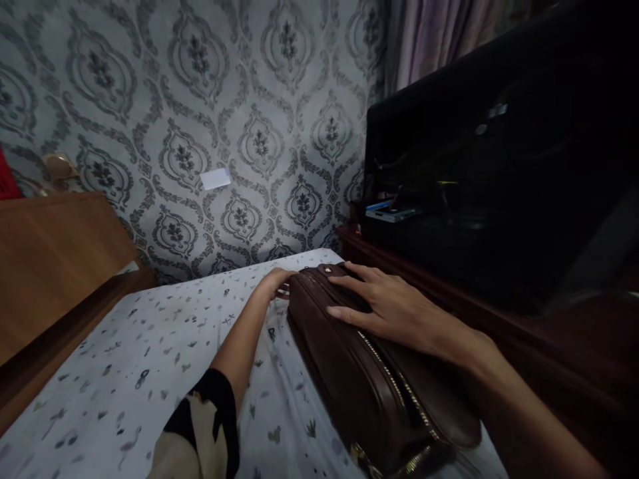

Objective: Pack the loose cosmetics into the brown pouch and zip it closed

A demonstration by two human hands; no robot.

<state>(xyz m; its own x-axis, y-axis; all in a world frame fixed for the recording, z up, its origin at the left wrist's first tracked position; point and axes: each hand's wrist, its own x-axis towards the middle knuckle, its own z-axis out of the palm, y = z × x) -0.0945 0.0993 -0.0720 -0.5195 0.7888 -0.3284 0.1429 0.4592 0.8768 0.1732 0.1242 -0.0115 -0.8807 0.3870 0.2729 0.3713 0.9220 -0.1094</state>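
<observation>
A dark brown leather bag (344, 372) lies on the bed, its long side running away from me. Gold zipper teeth show along its top, and the zipper is parted near the close end, with a dark gap between the rows. My right hand (389, 303) rests flat on top of the bag, fingers spread apart. At the bag's far left corner is my left hand (276, 283), touching or very close to it. Its fingertips are hidden behind the bag, so its grip cannot be made out. A bit of strap shows just below that hand.
The bed has a white printed sheet (164, 332) and a wooden headboard or board (60, 259) at left. To the right, a large black television (489, 179) stands on a dark reddish wooden cabinet (369, 256). Patterned wallpaper with a white switch plate (215, 178) closes the back.
</observation>
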